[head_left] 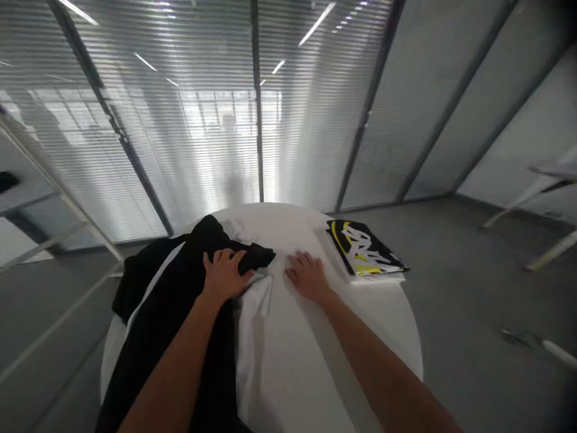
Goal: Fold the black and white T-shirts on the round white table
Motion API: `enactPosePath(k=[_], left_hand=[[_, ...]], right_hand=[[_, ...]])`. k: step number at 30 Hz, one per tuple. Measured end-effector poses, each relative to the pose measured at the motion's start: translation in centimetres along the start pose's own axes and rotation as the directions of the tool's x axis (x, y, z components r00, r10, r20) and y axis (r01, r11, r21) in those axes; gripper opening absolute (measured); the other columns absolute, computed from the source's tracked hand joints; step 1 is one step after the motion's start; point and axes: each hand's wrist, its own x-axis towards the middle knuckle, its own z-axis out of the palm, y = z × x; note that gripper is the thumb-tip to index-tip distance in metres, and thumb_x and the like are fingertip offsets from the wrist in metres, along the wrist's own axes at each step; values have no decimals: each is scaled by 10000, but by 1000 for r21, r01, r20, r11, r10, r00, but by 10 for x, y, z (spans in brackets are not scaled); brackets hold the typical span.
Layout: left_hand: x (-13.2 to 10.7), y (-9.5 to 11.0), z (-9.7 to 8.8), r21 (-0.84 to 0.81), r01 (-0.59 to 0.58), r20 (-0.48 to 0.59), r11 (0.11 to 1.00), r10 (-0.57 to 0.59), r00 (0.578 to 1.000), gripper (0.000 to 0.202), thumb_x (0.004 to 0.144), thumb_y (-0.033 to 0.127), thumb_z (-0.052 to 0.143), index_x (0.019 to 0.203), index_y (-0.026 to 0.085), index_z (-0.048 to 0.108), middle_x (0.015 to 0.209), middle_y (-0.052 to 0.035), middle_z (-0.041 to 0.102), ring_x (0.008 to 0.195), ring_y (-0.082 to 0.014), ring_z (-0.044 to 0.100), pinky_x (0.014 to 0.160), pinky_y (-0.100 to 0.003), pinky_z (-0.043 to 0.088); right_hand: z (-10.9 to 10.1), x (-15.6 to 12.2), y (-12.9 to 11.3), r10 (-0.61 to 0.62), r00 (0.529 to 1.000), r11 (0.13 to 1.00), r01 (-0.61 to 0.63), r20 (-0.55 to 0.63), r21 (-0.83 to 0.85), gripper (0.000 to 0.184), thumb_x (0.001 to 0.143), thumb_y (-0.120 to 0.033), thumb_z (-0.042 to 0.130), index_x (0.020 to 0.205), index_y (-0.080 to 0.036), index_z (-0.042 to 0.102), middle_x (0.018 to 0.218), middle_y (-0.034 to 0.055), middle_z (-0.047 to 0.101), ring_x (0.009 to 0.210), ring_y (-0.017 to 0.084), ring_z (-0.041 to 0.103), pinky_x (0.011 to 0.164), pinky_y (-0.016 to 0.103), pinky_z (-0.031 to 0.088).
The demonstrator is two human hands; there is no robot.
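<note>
My left hand [225, 275] rests on a heap of black clothing [184, 288] on the left side of the round white table [288, 349]. Its fingers are spread, and a black corner of cloth sticks out just right of them. White cloth [255, 313] shows from under the black heap along its right edge. My right hand [307, 276] lies on the bare tabletop, fingers apart, holding nothing. To its right sits a folded black shirt [367, 249] with white and yellow print, lying on something white.
A white metal frame [85, 219] stands at the left, beside the table. Glass partitions with blinds [216, 132] rise behind it. White furniture legs [554, 249] stand at the right on the grey floor [455, 288].
</note>
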Motion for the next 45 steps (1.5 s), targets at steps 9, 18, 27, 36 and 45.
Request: enactPosePath(k=[9,18,27,36,45], left_hand=[[11,-15,-1,-110,175,-13,978,-177,984,318,926,337,424,1105,219,658,1007,-103,706,1010,-282,619,983,-489,379],[13,-17,-9,-607,189,-192,772,-372,908,367,940,427,379,845,185,638,762,-56,662,763,-219,635,709,-295,442],[5,13,-20,-897,106,-23,429,-286,958,390,866,512,502,741,162,619,730,-12,625,729,-172,574,719,-275,459],[-5,36,-29,-939,148,112,311,-132,985,453,850,567,509,648,166,565,630,8,567,627,-146,520,618,-265,443],[-7,33,-20,-887,-83,-120,455,-53,991,418,893,460,519,1211,191,548,1139,-74,610,1053,-206,581,937,-342,449]], right_hand=[[0,1,-1,35,999,999,-35,26,27,522,976,-496,311,1423,-258,436,1513,118,371,1375,325,300,1081,562,199],[2,0,2,37,999,998,-37,8,58,508,975,-482,319,1421,-267,437,1514,120,366,1384,320,284,1080,567,186],[-4,1,0,46,998,968,-35,-39,248,520,940,-416,433,1422,-222,415,1439,139,460,1347,328,344,1070,620,183],[-20,-4,-18,-124,947,763,281,-295,582,592,816,-284,602,1390,-245,458,1382,125,500,1271,283,451,1071,504,321],[-27,0,-27,51,962,337,237,-269,911,275,910,-332,441,1036,-214,655,995,49,675,965,210,601,915,365,460]])
